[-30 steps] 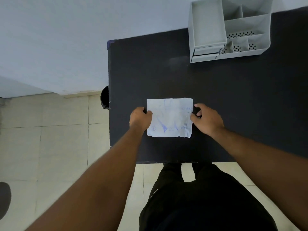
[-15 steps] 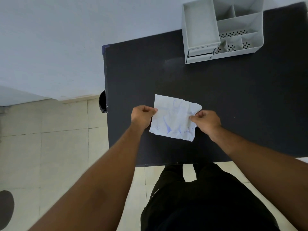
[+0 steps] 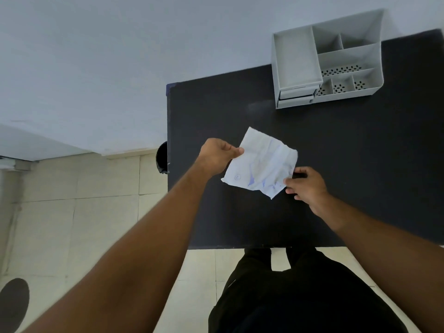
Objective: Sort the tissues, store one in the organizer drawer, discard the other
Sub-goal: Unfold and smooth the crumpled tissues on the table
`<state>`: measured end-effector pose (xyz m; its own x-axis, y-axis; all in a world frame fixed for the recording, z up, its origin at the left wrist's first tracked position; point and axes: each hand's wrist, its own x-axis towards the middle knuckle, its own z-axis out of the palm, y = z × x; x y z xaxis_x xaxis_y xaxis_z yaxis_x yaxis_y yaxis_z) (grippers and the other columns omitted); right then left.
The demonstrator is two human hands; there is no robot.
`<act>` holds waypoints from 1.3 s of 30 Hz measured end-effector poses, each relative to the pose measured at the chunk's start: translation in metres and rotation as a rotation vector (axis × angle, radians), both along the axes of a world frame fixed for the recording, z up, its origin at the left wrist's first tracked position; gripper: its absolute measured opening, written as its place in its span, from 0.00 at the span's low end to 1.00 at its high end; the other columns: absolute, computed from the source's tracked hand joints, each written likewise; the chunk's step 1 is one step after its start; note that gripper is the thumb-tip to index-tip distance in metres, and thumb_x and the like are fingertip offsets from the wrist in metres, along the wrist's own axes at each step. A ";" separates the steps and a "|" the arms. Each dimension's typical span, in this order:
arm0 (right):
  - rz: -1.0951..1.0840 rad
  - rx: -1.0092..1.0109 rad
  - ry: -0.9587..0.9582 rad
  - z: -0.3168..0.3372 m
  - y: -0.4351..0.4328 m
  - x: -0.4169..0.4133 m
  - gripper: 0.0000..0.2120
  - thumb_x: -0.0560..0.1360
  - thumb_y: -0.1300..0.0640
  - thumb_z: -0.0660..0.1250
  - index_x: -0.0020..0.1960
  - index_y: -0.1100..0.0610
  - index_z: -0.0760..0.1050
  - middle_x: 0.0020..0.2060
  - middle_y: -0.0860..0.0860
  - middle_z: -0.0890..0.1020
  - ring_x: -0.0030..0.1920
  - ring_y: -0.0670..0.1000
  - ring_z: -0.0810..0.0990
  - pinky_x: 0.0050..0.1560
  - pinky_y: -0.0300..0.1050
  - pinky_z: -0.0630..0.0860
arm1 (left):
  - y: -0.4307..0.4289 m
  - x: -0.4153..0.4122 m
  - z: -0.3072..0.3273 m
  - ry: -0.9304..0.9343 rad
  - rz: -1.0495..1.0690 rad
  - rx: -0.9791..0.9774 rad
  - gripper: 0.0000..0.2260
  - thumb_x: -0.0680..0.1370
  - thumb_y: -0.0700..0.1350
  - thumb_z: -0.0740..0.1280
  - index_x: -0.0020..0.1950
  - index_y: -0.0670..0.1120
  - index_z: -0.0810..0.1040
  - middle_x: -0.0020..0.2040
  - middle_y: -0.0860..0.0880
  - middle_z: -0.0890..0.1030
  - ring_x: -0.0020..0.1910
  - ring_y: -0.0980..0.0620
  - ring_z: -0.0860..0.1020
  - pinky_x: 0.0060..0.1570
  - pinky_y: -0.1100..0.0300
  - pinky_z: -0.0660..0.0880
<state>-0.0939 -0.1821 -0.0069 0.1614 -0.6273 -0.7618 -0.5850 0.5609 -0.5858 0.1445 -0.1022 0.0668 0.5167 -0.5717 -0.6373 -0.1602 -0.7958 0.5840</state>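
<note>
the person has bare arms with no sleeves showing, and nothing on the left hand (image 3: 217,155) or the right hand (image 3: 308,186). they wear black trousers (image 3: 305,296) and dark shoes.

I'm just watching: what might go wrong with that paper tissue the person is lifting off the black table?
Three things, as guesses. The left hand pinches only one edge of the tissue, and the right hand barely touches the opposite corner, so the thin, crumpled sheet might slip or tear. The drawers of the organizer look closed, so storing it needs a free hand. The dark bin sits half hidden beside the table, so a toss may miss.
</note>
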 end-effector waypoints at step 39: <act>0.169 -0.054 -0.230 0.036 0.015 0.027 0.16 0.73 0.56 0.76 0.58 0.51 0.77 0.44 0.54 0.85 0.41 0.50 0.84 0.41 0.44 0.81 | 0.050 -0.058 -0.021 0.259 0.239 -0.176 0.32 0.69 0.47 0.81 0.66 0.51 0.68 0.60 0.50 0.78 0.56 0.49 0.81 0.49 0.49 0.83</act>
